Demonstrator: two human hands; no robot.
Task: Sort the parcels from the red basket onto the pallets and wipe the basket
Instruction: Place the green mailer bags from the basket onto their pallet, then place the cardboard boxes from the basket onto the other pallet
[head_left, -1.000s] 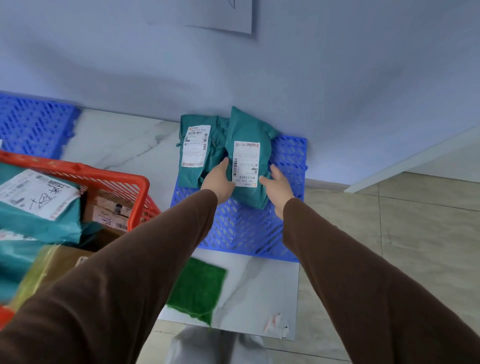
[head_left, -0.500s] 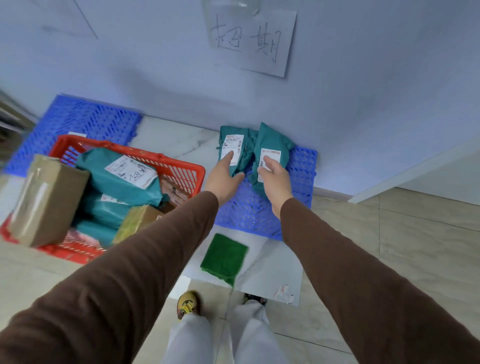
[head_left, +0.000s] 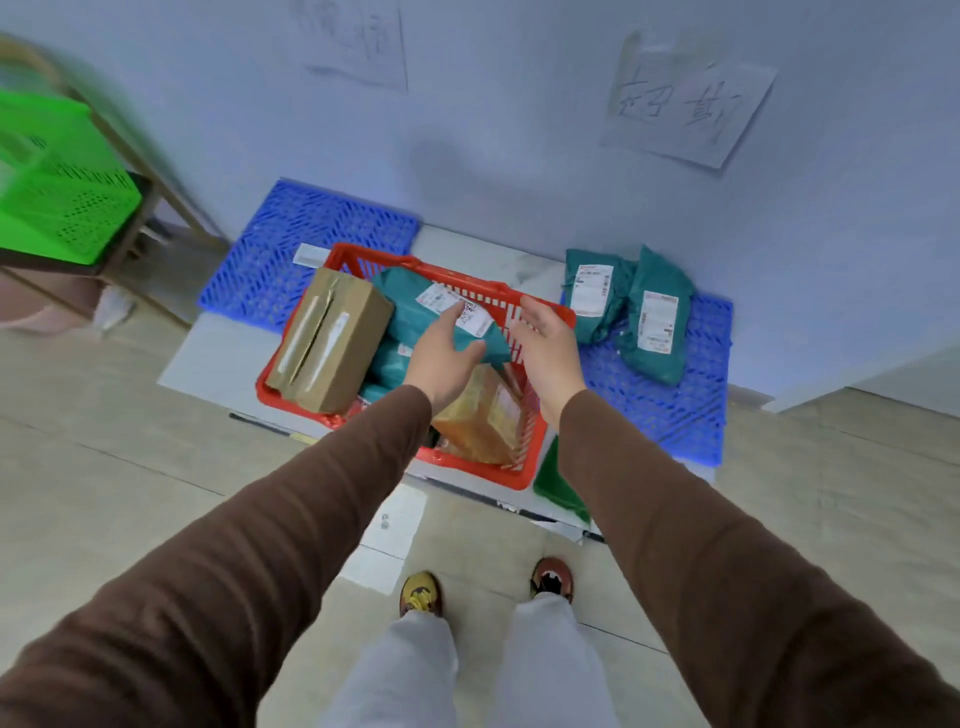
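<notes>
Handling assessment first: the teal plastic mailer bag with a white shipping label (head_left: 441, 317) on top of the load looks soft and light, its film probably slick, so it should crumple if pinched at one corner; taking it at both long sides, clear of the label, seems soundest. It lies across the upper middle of the red plastic mesh basket (head_left: 530, 470), resting on further teal bags, between a taped brown cardboard box (head_left: 330, 338) at the left and a yellowish wrapped parcel (head_left: 480, 415) at the near right.

The left hand (head_left: 441, 358) has spread fingers reaching onto the bag's near edge; whether it touches cannot be settled from this blurred view. The right hand (head_left: 545, 348) hovers spread wide above the basket's right rim, holding nothing.

Two teal mailer bags (head_left: 626, 312) already lie on the right blue plastic lattice pallet (head_left: 670, 410). The left blue lattice pallet (head_left: 301, 234) carries only a small white slip. A green cloth (head_left: 556, 488) lies beside the basket.
</notes>
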